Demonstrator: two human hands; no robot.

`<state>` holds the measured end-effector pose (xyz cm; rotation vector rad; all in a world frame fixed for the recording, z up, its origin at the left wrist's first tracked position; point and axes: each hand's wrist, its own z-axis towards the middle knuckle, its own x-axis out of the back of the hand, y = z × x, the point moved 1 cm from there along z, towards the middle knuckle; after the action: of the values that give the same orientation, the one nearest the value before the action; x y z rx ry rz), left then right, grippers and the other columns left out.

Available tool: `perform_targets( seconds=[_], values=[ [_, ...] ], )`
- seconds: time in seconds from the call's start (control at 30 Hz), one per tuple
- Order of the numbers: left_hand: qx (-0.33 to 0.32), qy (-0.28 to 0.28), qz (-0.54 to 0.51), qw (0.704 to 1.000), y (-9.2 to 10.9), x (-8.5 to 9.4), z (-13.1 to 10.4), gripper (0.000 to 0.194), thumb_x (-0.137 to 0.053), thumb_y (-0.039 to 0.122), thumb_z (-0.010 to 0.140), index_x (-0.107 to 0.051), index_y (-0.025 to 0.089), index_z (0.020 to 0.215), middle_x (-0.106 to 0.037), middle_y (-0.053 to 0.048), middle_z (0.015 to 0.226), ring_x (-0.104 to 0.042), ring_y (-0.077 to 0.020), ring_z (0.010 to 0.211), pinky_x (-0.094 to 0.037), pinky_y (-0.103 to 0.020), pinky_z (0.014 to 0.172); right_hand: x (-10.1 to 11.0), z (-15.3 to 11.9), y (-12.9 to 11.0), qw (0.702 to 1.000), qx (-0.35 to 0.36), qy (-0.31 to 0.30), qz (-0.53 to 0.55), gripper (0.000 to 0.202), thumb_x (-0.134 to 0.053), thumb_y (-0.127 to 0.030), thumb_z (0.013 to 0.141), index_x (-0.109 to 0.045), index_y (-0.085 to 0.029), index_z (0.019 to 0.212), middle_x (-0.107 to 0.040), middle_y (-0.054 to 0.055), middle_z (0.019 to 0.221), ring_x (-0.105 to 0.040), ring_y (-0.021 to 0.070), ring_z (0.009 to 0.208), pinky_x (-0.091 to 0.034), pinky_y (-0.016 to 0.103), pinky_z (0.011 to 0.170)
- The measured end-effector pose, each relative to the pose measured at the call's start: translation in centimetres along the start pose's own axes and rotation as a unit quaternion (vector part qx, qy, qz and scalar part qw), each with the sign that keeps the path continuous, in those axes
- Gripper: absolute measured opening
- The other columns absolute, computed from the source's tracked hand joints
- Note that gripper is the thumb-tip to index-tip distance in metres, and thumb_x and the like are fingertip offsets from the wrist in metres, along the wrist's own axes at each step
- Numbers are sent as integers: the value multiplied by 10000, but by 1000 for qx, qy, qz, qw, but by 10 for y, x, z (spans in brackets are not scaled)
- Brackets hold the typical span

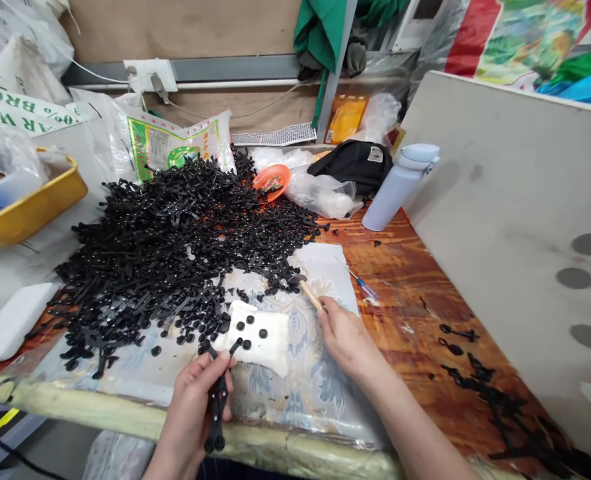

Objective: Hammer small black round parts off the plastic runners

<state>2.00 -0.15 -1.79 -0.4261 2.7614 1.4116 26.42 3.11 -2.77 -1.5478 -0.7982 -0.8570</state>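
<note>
My left hand (195, 387): thumb and fingers clamped on slim black jointed plastic strips (216, 403), rounded ends, small bright rivet-like dots. Gripped near the middle, lower ends hanging towards me; the upper tips are at the near-left edge of the pad, a hold that probably leaves those tips exposed for close work.

My right hand (342, 333): fingers closed round the pale, slender wooden handle (312, 295) of a small tool, its dark head (298, 280) at the near-right fringe of the heap. The grip is low on the handle, perhaps to give the head free reach.

Soft white cloth pad (275, 347): roughly square, matte, ragged-edged, between my hands, perhaps so the small dark pieces stand out. On it, several round black discs (263, 333), apart from one another.

Heap of glossy black plastic parts (175, 220): tangled, far left of the pad, seemingly banked there within easy reach.

Clear plastic sheet (325, 407): wrinkled, shiny, over a pale blue floral pattern, presumably guarding the surface.

Reddish-brown wood-grained tabletop (395, 273): to the right, bearing a thin screwdriver (366, 288) and loose black parts (490, 393).
</note>
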Motion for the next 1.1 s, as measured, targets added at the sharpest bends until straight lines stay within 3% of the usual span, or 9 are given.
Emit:
perform_targets(
  seconds=[0.43,0.83,0.9,1.0,1.1],
  values=[
    [-5,-19,5,1000,-2,-4,1,338,-757,442,619,-630,133,666,-550,64,419,-422,-43,244,-297,-127,252,1,2,-8,998,-32,-47,-34,263,-305,-245,957,-509,-172,1106,-680,111,855,-642,241,771,-330,284,609],
    [3,-13,46,999,-1,-4,3,363,-786,459,567,-625,139,623,-535,61,420,-399,-45,260,-329,-145,246,7,0,-9,999,-17,-31,-10,315,-307,-268,956,-513,-143,1159,-677,125,850,-645,259,794,-382,292,631],
    [-2,-10,52,999,-2,-4,2,367,-774,474,579,-616,147,632,-532,63,422,-404,-48,265,-323,-143,244,14,-7,-15,1000,9,-22,13,322,-330,-310,961,-495,-170,1198,-675,88,845,-638,229,774,-393,274,624],
    [-14,-5,51,999,-4,-5,1,363,-767,474,583,-595,157,630,-516,69,421,-382,-46,280,-349,-150,251,26,-24,-31,988,104,-12,113,334,-336,-344,968,-479,-202,1234,-643,19,744,-596,170,636,-397,250,574],
    [-30,-6,42,999,-7,-6,0,347,-762,456,594,-568,170,625,-506,77,425,-359,-44,289,-373,-160,260,29,-40,-46,965,185,-49,180,324,-332,-304,974,-492,-237,1247,-649,7,759,-598,152,637,-434,244,584]
  ],
)
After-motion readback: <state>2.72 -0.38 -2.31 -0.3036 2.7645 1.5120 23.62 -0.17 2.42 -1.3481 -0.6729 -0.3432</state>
